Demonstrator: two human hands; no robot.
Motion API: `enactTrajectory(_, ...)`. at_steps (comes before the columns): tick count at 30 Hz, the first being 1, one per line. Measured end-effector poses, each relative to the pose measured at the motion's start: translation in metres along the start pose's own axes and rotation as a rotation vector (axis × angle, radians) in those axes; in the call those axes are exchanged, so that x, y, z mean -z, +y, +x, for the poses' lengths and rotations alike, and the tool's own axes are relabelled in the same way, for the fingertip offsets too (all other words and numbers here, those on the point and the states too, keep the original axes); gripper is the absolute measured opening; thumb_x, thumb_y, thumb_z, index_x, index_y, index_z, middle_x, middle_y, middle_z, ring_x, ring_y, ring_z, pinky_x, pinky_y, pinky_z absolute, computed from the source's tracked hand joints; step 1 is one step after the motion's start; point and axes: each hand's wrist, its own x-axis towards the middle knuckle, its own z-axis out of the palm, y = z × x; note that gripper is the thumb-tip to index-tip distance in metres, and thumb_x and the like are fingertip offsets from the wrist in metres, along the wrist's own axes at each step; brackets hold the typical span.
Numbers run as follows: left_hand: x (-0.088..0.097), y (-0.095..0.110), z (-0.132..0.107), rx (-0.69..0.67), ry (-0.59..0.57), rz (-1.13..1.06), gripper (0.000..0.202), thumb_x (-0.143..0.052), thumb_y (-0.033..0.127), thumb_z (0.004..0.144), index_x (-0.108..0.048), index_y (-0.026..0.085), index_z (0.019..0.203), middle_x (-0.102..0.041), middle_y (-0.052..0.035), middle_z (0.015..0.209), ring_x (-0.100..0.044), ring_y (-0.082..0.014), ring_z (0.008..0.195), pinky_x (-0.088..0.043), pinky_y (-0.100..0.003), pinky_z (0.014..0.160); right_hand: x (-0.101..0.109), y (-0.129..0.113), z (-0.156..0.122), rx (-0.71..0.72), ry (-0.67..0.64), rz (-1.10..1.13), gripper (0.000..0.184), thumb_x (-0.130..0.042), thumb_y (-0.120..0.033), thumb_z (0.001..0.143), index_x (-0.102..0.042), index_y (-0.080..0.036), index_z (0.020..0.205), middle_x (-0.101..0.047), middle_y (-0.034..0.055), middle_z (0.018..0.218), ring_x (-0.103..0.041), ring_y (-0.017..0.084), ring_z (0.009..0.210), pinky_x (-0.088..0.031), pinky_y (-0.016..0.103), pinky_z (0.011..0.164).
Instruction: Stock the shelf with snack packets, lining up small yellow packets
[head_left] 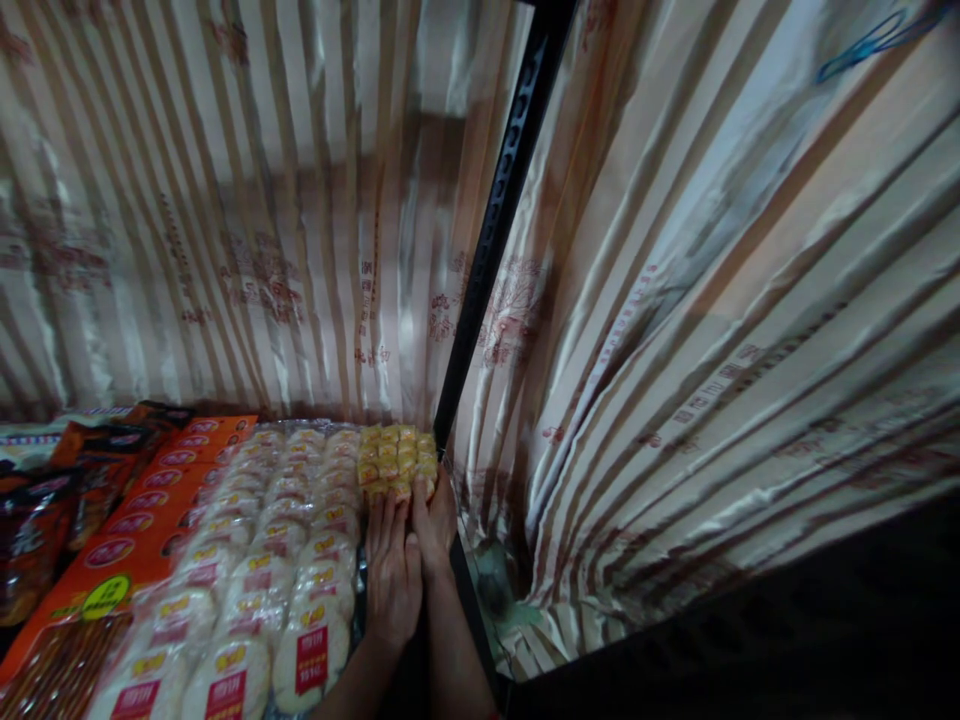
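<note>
Closest in, rows of wrapped round crackers (259, 575) lie on the shelf, with orange packs (146, 510) just beside them on the left. The left hand (394, 590) reaches past the crackers, palm down, its fingers straight and close together, tips touching the near edge of the small yellow packets (397, 452). The right hand (436, 525) touches their near right corner; whether it pinches any, I cannot tell. The yellow packets sit in a block at the shelf's far right corner, beside a black post (491, 240). Behind hangs pleated, printed sheeting (300, 200).
</note>
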Motion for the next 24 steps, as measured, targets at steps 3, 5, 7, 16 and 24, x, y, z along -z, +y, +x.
enactTrajectory(3,0.0,0.0,0.0,-0.003,-0.01,0.001,0.047,-0.031,0.023,0.093,-0.036,0.016,0.139,-0.037,-0.0085,0.145,-0.018,-0.022,0.14,-0.02,-0.048,0.114,-0.004,0.006,-0.001,0.046,0.028,-0.011,0.056,-0.035,-0.05,0.087,-0.048,-0.012,0.126,-0.055,0.0175,0.125,-0.051,0.025,0.117,-0.039,0.041,0.096)
enactTrajectory(5,0.0,0.001,0.0,-0.013,-0.008,0.003,0.047,-0.031,0.023,0.092,-0.035,0.017,0.139,-0.037,-0.0082,0.146,-0.017,-0.0218,0.14,-0.02,-0.048,0.113,-0.006,0.01,-0.001,0.04,0.048,-0.003,0.061,-0.036,-0.053,0.086,-0.046,-0.01,0.129,-0.052,0.0194,0.129,-0.048,0.027,0.12,-0.038,0.043,0.098)
enactTrajectory(7,0.0,0.001,0.0,-0.021,-0.004,0.01,0.047,-0.031,0.023,0.092,-0.035,0.017,0.139,-0.037,-0.008,0.146,-0.017,-0.0218,0.14,-0.021,-0.047,0.113,-0.006,0.012,-0.002,0.011,0.078,0.006,0.065,-0.037,-0.055,0.085,-0.044,-0.008,0.13,-0.05,0.0206,0.13,-0.047,0.028,0.121,-0.037,0.044,0.099)
enactTrajectory(16,0.0,-0.001,0.0,-0.044,0.007,0.064,0.047,-0.029,0.02,0.092,-0.037,0.015,0.138,-0.037,-0.0102,0.145,-0.016,-0.0217,0.14,-0.018,-0.049,0.113,0.0,0.003,-0.008,0.036,0.105,-0.056,0.065,-0.025,-0.049,0.089,-0.045,-0.002,0.129,-0.049,0.0228,0.131,-0.042,0.029,0.126,-0.031,0.046,0.104)
enactTrajectory(24,-0.002,-0.005,0.0,-0.07,0.001,0.013,0.046,-0.027,0.02,0.093,-0.039,0.015,0.136,-0.039,-0.0103,0.144,-0.022,-0.0211,0.139,-0.022,-0.051,0.112,0.014,0.016,-0.041,0.066,0.101,-0.086,0.057,-0.03,-0.032,0.086,-0.04,-0.003,0.134,-0.042,0.0212,0.138,-0.036,0.028,0.131,-0.032,0.048,0.105)
